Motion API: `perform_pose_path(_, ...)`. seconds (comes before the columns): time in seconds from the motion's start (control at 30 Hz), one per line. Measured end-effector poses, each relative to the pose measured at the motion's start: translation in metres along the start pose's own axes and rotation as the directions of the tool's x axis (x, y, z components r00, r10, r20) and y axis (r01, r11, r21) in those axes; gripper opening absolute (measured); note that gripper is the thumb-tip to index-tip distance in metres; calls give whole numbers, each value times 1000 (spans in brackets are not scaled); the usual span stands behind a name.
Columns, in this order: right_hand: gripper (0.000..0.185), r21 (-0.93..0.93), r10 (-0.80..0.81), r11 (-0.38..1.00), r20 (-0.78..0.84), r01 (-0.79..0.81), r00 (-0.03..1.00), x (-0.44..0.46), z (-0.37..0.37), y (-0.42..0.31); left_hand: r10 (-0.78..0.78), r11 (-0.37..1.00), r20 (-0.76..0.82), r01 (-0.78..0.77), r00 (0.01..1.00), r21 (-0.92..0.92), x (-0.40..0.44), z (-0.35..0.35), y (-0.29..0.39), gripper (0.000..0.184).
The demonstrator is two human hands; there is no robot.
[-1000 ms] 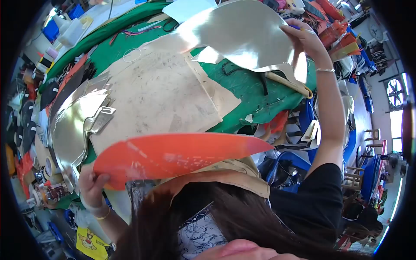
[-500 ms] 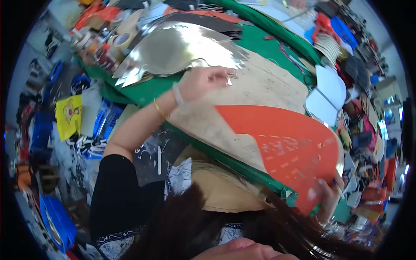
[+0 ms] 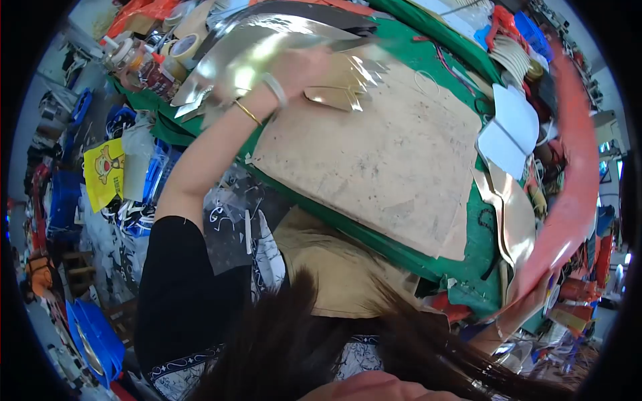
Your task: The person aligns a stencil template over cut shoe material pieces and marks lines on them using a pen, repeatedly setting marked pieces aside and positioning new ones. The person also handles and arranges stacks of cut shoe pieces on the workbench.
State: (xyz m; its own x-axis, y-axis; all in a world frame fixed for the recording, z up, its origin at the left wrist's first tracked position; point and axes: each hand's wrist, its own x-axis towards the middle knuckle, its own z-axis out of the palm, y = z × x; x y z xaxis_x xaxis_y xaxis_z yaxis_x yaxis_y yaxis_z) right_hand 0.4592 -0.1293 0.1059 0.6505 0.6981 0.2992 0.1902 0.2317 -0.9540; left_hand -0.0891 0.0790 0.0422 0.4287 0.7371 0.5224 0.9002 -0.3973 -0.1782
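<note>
At the right edge of the table my right hand [image 3: 525, 309] is closed on the lower end of a red-orange sheet [image 3: 580, 157]. The curved sheet stands up on its side, away from the brown board [image 3: 374, 167]. My left hand [image 3: 302, 70] is over the shiny silver-gold cut sheets [image 3: 257, 43] at the far left of the table. Motion smears its fingers, so their grip is unclear. Just beside it, a fanned edge of gold sheets [image 3: 338, 90] overlaps the board.
Green cloth [image 3: 428, 63] covers the table. More gold cut pieces [image 3: 515, 220] and a white folded sheet [image 3: 511, 130] lie at the right. Tape rolls [image 3: 187, 48] and jars [image 3: 137, 63] stand at the far left. A yellow bag [image 3: 105, 172] hangs beyond the left edge.
The red-orange sheet has left the brown board and swung up to the right in my right hand. My left hand has moved up and slightly left onto the shiny sheets, shifting some.
</note>
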Motion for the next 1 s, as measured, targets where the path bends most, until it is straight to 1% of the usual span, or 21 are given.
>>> perform_pose_path(0.03, 35, -90, -67, 993, 50, 71, 996, 30, -23, 31, 66, 993, -25, -68, 998, -101, 5, -5, 31, 13)
perform_pose_path(0.07, 36, -286, -242, 916, 165, 281, 956, 46, -27, 44, 127, 970, -57, -136, 990, -202, 9, -16, 74, 7)
perform_pose_path(0.1, 37, -431, -407, 759, 272, 488, 872, 60, -30, 56, 110, 969, 101, -84, 989, -234, 15, -48, 124, 8)
perform_pose_path(0.13, 37, -177, -312, 884, 467, 433, 827, 74, -11, 59, 177, 941, 149, -123, 973, -316, 14, -44, 164, 9)
perform_pose_path(0.17, 37, 24, -202, 970, 640, 244, 741, 88, 8, 62, 248, 904, 187, -158, 951, -396, 14, -37, 195, 10)
perform_pose_path(0.2, 38, 166, -31, 981, 648, -101, 761, 89, 31, 55, 287, 862, 188, -167, 939, -479, 14, -33, 216, 9)
perform_pose_path(0.23, 39, 311, 141, 853, 636, -419, 758, 90, 54, 48, 323, 812, 189, -169, 927, -558, 14, -32, 232, 11)
perform_pose_path(0.3, 41, 90, 58, 991, 334, -94, 941, 46, 130, 5, 250, 820, 227, -82, 941, -566, 14, -36, 249, 11)
perform_pose_path(0.33, 40, 36, -11, 999, 374, -2, 927, 36, 149, -5, 212, 824, 252, -34, 944, -566, 12, -39, 257, 11)
perform_pose_path(0.37, 40, -10, -81, 996, 411, 93, 908, 26, 168, -15, 181, 844, 175, -62, 968, -533, 5, -36, 268, 15)
perform_pose_path(0.47, 38, -166, -110, 953, 589, 253, 800, 24, 189, 9, 228, 850, 137, -128, 964, -510, -18, -38, 291, 20)
perform_pose_path(0.5, 36, -157, -51, 971, 610, 183, 791, 10, 198, 14, 184, 811, 69, -112, 980, -575, -26, -49, 288, 26)
perform_pose_path(0.53, 36, -322, -63, 878, 655, 354, 753, 7, 195, 24, 247, 706, 41, -151, 968, -692, -38, -63, 280, 24)
perform_pose_path(0.57, 34, -271, -155, 838, 715, 474, 682, 0, 193, 32, 304, 581, 3, -183, 953, -793, -45, -80, 263, 22)
perform_pose_path(0.6, 31, -286, -175, 730, 800, 620, 574, 3, 186, 47, 420, 435, -12, -213, 907, -875, -51, -93, 239, 23)
perform_pose_path(0.63, 30, -238, -205, 763, 793, 602, 573, -5, 178, 69, 525, 277, -44, -220, 850, -935, -58, -102, 215, 24)
perform_pose_path(0.7, 29, -324, -124, 684, 832, 653, 542, -20, 165, 77, 332, 559, -88, -271, 939, -784, -64, -99, 171, 29)
perform_pose_path(0.73, 29, -360, -83, 640, 846, 679, 527, -25, 163, 80, 303, 698, 54, -183, 951, -693, -62, -98, 148, 32)
perform_pose_path(0.77, 29, -356, -109, 597, 852, 719, 512, -29, 164, 84, 266, 741, 123, -121, 956, -661, -66, -82, 131, 37)
perform_pose_path(0.87, 28, -342, -167, 481, 869, 807, 467, -38, 170, 90, 267, 824, 233, -96, 935, -558, -78, -61, 104, 39)
perform_pose_path(1.0, 26, -319, -187, 420, 886, 850, 425, -36, 176, 91, 292, 798, 238, -99, 926, -594, -90, -48, 97, 39)
